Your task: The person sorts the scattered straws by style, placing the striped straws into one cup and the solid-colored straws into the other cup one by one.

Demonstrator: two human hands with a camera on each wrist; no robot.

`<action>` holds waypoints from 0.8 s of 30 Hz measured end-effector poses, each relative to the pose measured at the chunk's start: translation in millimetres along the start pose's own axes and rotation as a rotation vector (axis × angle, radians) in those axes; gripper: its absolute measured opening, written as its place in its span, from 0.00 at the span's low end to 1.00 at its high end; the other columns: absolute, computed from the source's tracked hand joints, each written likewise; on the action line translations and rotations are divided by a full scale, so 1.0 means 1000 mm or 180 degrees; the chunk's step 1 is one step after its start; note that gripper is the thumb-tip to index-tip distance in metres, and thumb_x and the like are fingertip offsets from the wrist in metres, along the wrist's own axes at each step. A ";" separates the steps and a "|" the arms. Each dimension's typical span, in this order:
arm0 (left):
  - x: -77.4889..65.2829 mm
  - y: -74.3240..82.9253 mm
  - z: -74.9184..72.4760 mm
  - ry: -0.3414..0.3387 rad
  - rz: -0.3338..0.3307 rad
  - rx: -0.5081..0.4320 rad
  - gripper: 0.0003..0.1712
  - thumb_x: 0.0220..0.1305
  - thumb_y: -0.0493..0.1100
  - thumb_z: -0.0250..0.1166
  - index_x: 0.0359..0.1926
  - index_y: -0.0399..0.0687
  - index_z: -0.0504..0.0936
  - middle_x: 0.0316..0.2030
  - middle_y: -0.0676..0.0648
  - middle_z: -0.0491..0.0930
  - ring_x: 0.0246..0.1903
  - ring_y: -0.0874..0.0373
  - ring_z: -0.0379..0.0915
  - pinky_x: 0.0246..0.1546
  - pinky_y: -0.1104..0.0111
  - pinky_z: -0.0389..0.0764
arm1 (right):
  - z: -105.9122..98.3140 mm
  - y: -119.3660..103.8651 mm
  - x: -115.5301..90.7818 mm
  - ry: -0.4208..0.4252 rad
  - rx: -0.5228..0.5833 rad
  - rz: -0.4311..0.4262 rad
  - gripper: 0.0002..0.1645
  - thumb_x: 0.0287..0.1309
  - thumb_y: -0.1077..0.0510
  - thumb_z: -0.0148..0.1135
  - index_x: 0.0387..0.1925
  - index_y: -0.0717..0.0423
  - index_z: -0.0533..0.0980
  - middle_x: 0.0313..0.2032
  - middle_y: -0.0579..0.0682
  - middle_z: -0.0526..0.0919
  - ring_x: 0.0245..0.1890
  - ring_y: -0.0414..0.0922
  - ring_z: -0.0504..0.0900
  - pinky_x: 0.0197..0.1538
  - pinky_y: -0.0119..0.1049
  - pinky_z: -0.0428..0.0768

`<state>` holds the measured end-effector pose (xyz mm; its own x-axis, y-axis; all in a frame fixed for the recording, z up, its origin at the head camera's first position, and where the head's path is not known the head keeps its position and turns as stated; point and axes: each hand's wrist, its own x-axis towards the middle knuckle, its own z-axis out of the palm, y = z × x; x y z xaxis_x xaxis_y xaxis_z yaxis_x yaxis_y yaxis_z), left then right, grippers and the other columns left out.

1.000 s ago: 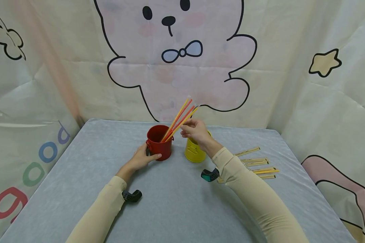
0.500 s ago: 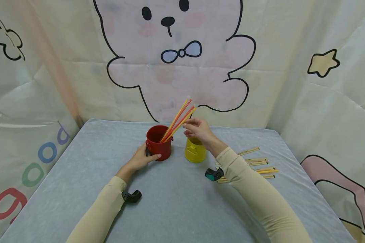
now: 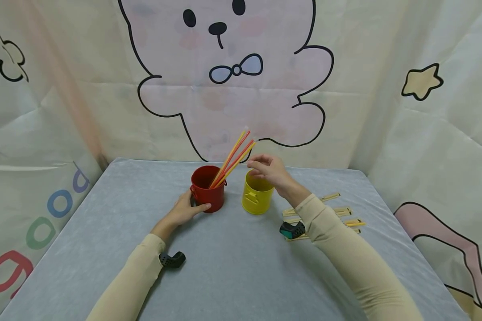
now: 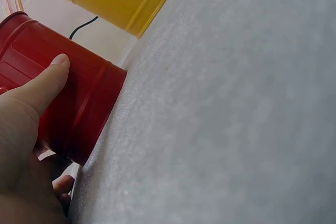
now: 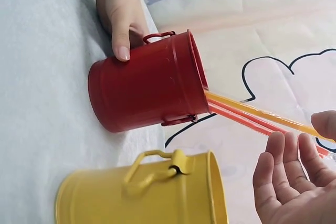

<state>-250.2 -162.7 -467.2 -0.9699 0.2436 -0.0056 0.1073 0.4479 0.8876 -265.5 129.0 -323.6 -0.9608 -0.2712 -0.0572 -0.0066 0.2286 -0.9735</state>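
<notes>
— Which container is being gripped?

— The red bucket [image 3: 209,196]. It is being clasped by the curled fingers and thumb of the left hand [image 3: 182,209], and it is being supported by the grey surface [image 3: 225,267], left of centre and near the far edge.

— And what is being carried inside?

— Yellow and orange-red straws [image 3: 223,173]. They are being propped against the rim, their upper ends being tilted to the right.

— What about the right hand [image 3: 274,173]?

— It is being held over the yellow bucket [image 3: 261,200], near the straws. Its fingers are being held loose and slightly bent, nothing being grasped (in the right wrist view, the straws are being partly overlapped by them).

— And what is being held in the yellow bucket?

— That cannot be told, its mouth being partly covered by the hand. It is being stood beside the red one, apart from it.

— Towards the right edge?

— Thin pale strips [image 3: 340,211] are being spread there, partly hidden by the right sleeve [image 3: 345,258].
</notes>
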 end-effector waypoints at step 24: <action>0.000 -0.005 0.001 -0.0008 -0.0028 0.0006 0.51 0.62 0.55 0.72 0.77 0.47 0.56 0.77 0.43 0.59 0.78 0.43 0.50 0.77 0.42 0.54 | -0.028 0.016 -0.033 -0.0234 -0.0574 -0.0474 0.18 0.73 0.57 0.57 0.52 0.71 0.75 0.44 0.58 0.82 0.38 0.43 0.85 0.47 0.35 0.84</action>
<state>-250.8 -164.4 -471.8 -0.9702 0.2420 -0.0146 0.0993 0.4516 0.8867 -241.6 167.9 -330.6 -0.9228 -0.3802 0.0616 -0.2023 0.3423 -0.9175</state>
